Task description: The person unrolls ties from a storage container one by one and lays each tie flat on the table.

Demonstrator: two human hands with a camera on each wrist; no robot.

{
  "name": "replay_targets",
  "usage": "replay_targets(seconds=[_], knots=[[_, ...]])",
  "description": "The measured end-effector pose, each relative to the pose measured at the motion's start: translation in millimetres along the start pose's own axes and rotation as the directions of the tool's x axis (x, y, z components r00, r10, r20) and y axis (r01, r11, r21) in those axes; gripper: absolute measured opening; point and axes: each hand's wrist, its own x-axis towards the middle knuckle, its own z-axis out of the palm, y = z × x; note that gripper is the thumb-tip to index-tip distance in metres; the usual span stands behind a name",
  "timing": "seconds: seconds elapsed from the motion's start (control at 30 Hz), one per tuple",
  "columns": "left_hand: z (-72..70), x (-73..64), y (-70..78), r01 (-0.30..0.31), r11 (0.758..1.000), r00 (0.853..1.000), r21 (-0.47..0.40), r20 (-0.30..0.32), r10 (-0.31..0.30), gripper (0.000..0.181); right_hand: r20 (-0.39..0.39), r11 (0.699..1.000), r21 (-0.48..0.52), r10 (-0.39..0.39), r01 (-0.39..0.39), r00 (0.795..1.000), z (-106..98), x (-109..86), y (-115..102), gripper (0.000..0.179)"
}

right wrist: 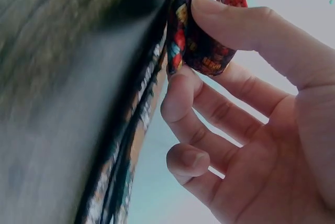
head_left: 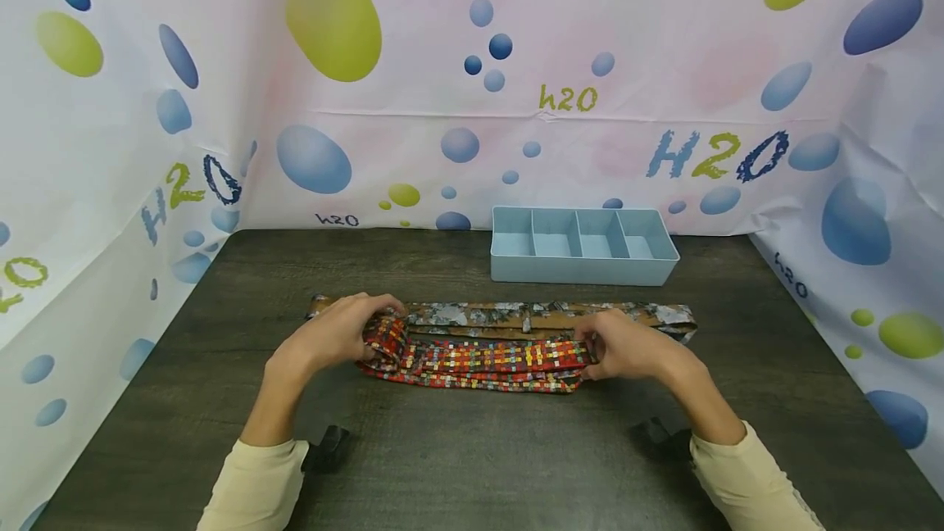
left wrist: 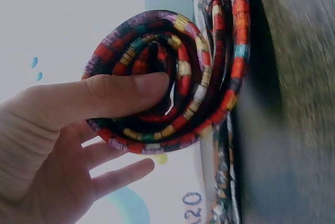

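Observation:
A red necktie point(head_left: 487, 357) with a multicoloured woven-check pattern lies lengthwise between my hands. Its left end is wound into a coil point(left wrist: 184, 69), which my left hand point(head_left: 335, 333) holds with the thumb pressed into the spiral. At the other end, my right hand point(head_left: 627, 344) pinches the folded bend point(right wrist: 214, 59) between thumb and fingers; the ring and little fingers curl below it in the right wrist view. Just behind stretches a brown necktie point(head_left: 472, 315) with grey-white flowers, folded lengthwise, partly hidden by both hands.
A pale blue box point(head_left: 583, 271) with several compartments stands at the back of the dark wooden table point(head_left: 457, 465), right of centre. Behind and at both sides hangs a white sheet point(head_left: 413, 146) printed with bubbles and lettering.

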Motion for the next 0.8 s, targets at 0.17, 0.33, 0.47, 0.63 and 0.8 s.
replay_targets(seconds=[0.17,0.33,0.47,0.63,0.8], knots=[[-1.3,2.1,12.1,-0.026,1.000,0.999,0.000,-0.038,0.026,0.059,-0.041,1.000,0.004,0.010,-0.010,0.999,-11,-14.1,4,0.019],[2.2,7.1,25.7,-0.085,0.996,0.994,0.007,-0.068,0.085,0.057,-0.073,0.999,0.008,0.037,-0.036,0.997,-20,-30.9,14,0.021],[9.1,14.6,36.1,-0.114,0.993,0.990,0.029,-0.075,0.116,0.058,-0.092,0.998,0.018,0.066,-0.065,0.994,-26,-43.7,24,0.023],[18.6,24.8,48.3,-0.154,0.987,0.985,0.052,-0.072,0.157,0.060,-0.115,0.994,0.018,0.110,-0.108,0.987,-33,-58.9,37,0.029],[25.9,32.1,56.2,-0.198,0.977,0.975,0.081,-0.088,0.205,0.061,-0.109,0.984,0.042,0.175,-0.171,0.979,-37,-70.1,48,0.030]])
